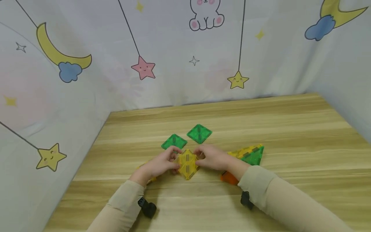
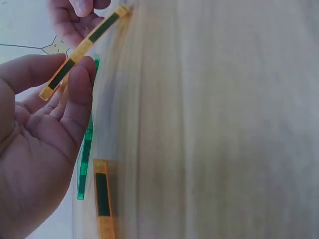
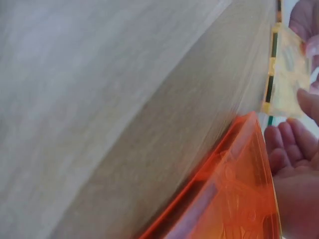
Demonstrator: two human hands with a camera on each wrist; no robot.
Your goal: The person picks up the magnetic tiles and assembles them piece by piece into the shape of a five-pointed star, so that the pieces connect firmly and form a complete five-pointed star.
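A yellow see-through magnetic tile piece (image 1: 187,164), diamond-shaped in the head view with dark magnet strips down its middle, is held between both hands. My left hand (image 1: 162,163) pinches its left corner between thumb and fingers; the left wrist view shows the tile's edge (image 2: 82,52) tilted above the table. The right hand (image 1: 214,157) grips the opposite corner, its thumb (image 3: 309,102) against the tile in the right wrist view. Another yellow tile (image 2: 103,199) lies on the table by the left hand, mostly hidden by it in the head view.
Two green diamond-shaped tile pieces (image 1: 199,133) (image 1: 174,141) lie beyond the hands. Right of them sits a larger tile group with a yellow edge (image 1: 246,151), a green part (image 1: 255,157) and an orange part (image 1: 229,178), partly covered by the right forearm. A printed cloth (image 1: 174,87) borders the wooden table (image 1: 290,129).
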